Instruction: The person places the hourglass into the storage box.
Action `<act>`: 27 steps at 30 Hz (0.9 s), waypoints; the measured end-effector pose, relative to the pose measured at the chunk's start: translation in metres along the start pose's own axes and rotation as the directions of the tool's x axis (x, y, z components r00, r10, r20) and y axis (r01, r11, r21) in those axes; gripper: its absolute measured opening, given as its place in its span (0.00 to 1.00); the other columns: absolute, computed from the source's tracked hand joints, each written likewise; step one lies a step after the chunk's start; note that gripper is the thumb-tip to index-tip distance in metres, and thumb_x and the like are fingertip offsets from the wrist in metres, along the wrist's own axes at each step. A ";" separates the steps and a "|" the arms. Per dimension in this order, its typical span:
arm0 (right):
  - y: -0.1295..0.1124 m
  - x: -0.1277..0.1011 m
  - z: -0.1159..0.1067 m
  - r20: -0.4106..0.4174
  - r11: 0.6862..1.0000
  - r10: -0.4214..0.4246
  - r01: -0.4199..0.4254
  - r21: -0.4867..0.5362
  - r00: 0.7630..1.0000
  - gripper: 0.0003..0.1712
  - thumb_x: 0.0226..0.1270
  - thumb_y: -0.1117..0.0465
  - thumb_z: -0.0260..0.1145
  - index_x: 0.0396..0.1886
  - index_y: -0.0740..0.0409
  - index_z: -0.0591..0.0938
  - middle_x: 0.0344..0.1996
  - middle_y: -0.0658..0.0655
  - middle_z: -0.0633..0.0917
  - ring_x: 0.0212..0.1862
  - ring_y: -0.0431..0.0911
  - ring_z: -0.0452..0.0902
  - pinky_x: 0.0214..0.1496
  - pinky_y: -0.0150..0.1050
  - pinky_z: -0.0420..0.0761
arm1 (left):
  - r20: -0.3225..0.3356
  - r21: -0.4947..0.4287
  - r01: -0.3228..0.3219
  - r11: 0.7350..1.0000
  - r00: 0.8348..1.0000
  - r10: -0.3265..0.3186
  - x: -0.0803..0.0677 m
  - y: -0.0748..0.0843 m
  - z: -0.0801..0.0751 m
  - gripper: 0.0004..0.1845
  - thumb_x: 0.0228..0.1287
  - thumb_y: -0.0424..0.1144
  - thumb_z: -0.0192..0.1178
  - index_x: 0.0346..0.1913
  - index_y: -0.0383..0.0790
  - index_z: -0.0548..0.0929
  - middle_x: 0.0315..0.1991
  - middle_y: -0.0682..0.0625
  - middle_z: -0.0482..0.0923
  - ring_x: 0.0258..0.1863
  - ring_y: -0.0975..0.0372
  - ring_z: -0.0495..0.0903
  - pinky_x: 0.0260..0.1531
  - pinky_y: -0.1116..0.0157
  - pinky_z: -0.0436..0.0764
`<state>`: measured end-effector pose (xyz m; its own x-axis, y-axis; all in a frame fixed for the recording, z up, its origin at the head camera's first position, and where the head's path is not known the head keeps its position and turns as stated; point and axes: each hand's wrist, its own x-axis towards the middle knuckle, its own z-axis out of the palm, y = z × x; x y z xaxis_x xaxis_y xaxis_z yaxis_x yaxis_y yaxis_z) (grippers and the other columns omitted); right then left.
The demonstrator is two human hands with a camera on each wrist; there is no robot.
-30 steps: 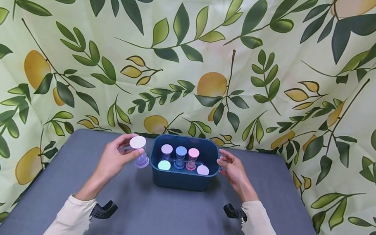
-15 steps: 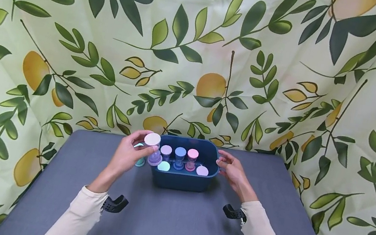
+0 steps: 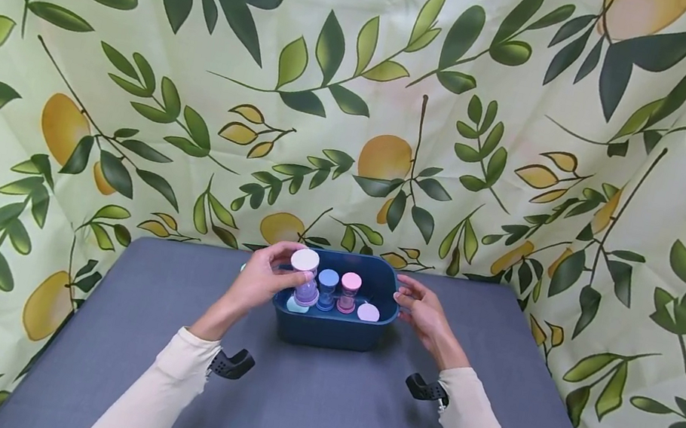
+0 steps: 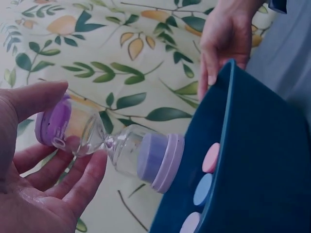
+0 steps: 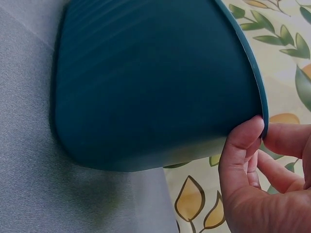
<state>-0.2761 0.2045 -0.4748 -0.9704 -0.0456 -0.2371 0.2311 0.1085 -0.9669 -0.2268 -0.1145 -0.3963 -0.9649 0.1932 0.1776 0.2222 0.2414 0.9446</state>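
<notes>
My left hand [image 3: 258,282] grips an hourglass [image 3: 305,261] with lilac caps and purple sand, tilted over the left end of a dark blue bin [image 3: 329,334]. In the left wrist view, the thumb and fingers hold one end of this hourglass [image 4: 127,145], and its other cap is near the bin's rim. Inside the bin stand a blue hourglass [image 3: 327,280] and a pink hourglass [image 3: 350,286]; a mint cap [image 3: 294,306] and a pale lilac cap [image 3: 368,313] show by the front wall. My right hand [image 3: 428,317] pinches the bin's right rim between thumb and fingers.
The bin stands on a grey cloth-covered table [image 3: 309,407], near its back edge. Behind and beside it hangs a leaf-and-lemon patterned cloth [image 3: 340,76]. A sliver of a mint thing [image 3: 242,267] shows behind my left hand, left of the bin.
My left hand has carried the purple hourglass rightward, from beside the bin to over its left end, where it now covers another lilac-capped hourglass. My right hand has stayed at the rim.
</notes>
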 end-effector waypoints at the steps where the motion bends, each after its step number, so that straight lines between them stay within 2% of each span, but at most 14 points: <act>1: 0.000 0.000 0.000 -0.001 1.000 0.002 -0.002 0.002 1.000 0.28 0.73 0.63 0.59 0.71 0.51 0.69 0.49 0.54 0.73 0.47 0.45 0.72 0.44 0.34 0.80 | 0.010 0.004 0.003 1.000 1.000 -0.003 0.002 -0.001 0.001 0.26 0.57 0.39 0.71 0.59 0.40 0.78 0.55 0.42 0.80 0.56 0.51 0.79 0.55 0.56 0.79; 11: -0.002 -0.001 0.002 0.004 0.999 0.006 -0.006 0.031 1.000 0.27 0.73 0.64 0.58 0.71 0.52 0.69 0.47 0.53 0.72 0.46 0.44 0.72 0.41 0.33 0.80 | 0.106 0.018 -0.004 1.000 0.994 0.002 0.020 -0.013 0.016 0.27 0.56 0.38 0.71 0.58 0.37 0.78 0.53 0.41 0.81 0.53 0.52 0.79 0.49 0.63 0.80; 16: -0.002 -0.001 0.001 0.004 1.000 0.002 -0.003 0.027 1.000 0.27 0.73 0.64 0.58 0.70 0.52 0.69 0.47 0.52 0.72 0.46 0.44 0.72 0.41 0.33 0.80 | 0.147 0.013 0.019 1.000 0.989 -0.021 0.030 -0.021 0.025 0.26 0.55 0.36 0.71 0.57 0.36 0.78 0.51 0.41 0.80 0.51 0.53 0.80 0.49 0.63 0.81; 21: -0.002 -0.001 0.001 0.005 1.000 -0.005 0.005 0.022 1.000 0.28 0.73 0.64 0.58 0.71 0.53 0.68 0.47 0.52 0.73 0.45 0.44 0.72 0.41 0.33 0.80 | 0.204 0.071 0.024 0.997 0.978 -0.038 0.037 -0.027 0.033 0.24 0.54 0.35 0.72 0.55 0.37 0.79 0.49 0.42 0.82 0.49 0.55 0.81 0.47 0.64 0.81; 27: -0.001 -0.001 0.001 0.002 0.999 0.002 -0.002 0.036 1.000 0.27 0.73 0.65 0.58 0.71 0.52 0.69 0.47 0.52 0.72 0.45 0.45 0.72 0.41 0.33 0.80 | 0.259 0.150 0.042 0.988 0.963 -0.080 0.043 -0.026 0.043 0.24 0.53 0.38 0.73 0.54 0.40 0.80 0.50 0.46 0.82 0.50 0.55 0.80 0.49 0.61 0.80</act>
<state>-0.2755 0.2031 -0.4738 -0.9699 -0.0476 -0.2389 0.2352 0.0730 -0.9692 -0.2679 -0.0721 -0.4254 -0.9106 0.4127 0.0240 0.2001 0.3893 0.8991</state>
